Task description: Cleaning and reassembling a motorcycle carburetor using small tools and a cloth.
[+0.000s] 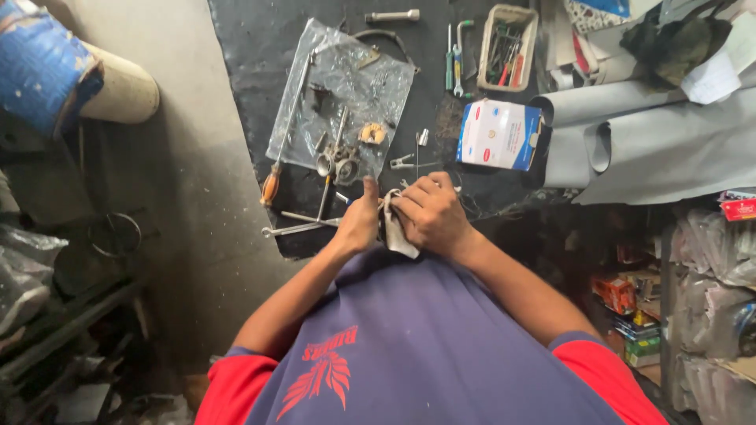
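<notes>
Crumpled pale grey cloth rag (398, 228) sits bunched between both hands at the near edge of the black, grimy tabletop (252, 47), just above the person's purple and red shirt (409, 338). The right hand (431, 214) lies over the rag with its fingers (421, 191) curled down and closed around the upper folds; the left hand (359, 220) presses against the rag's other side, thumb raised upright, its remaining fingers wrapped inward and hidden, so whether they also pinch a small part inside the cloth cannot be told. Just beyond the hands, a clear crinkled plastic sheet (346, 86) lies flat, carrying small rusty metal rings and fittings (345, 161) and a tan round piece (372, 133). A long screwdriver with an orange handle (272, 182) runs along the sheet's left edge, and a silver open-ended spanner (295, 228) lies just beside the left hand. To the right of the sheet stands a white and blue cardboard box (500, 134), with a beige rectangular plastic tray of tools (508, 47) farther back and a chrome socket bar (392, 15) near the far edge. Rolled grey sheet material (654, 134) lies at the right side.
</notes>
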